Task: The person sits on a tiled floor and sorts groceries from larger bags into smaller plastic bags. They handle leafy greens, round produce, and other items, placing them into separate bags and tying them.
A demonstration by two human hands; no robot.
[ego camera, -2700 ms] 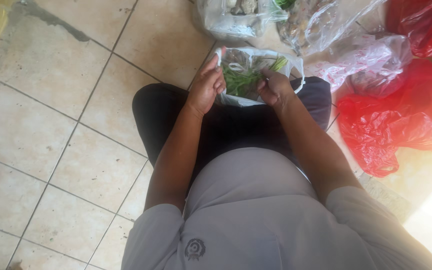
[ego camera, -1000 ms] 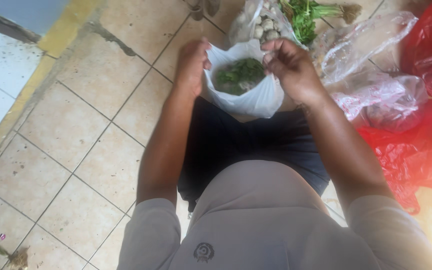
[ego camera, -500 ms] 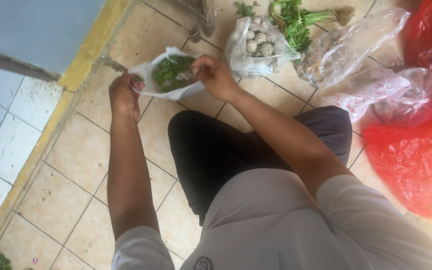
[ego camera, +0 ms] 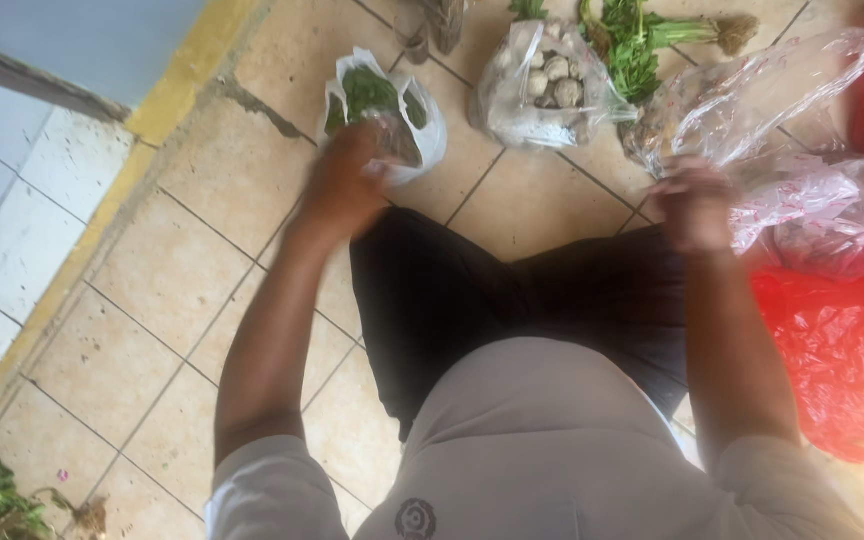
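A white plastic bag of green leaves [ego camera: 420, 112] sits on the tiled floor ahead of my knees. My left hand [ego camera: 344, 185] rests on the bag's near side, blurred, fingers closed on the plastic. My right hand [ego camera: 694, 205] hovers to the right, blurred, fingers loosely curled, just in front of a crumpled clear plastic bag [ego camera: 752, 95]. Whether it touches that bag is unclear. My dark trousers [ego camera: 492, 300] fill the middle of the view.
A clear bag of pale round things [ego camera: 542, 85] and a bunch of leafy greens with roots [ego camera: 652, 40] lie at the top. Another clear bag [ego camera: 832, 215] and a red plastic bag [ego camera: 837, 350] lie right. A yellow kerb [ego camera: 167, 95] runs along the left.
The bag of greens has gone from my lap to the floor at the front left. My right hand has let go of it and swung right toward the clear bags.
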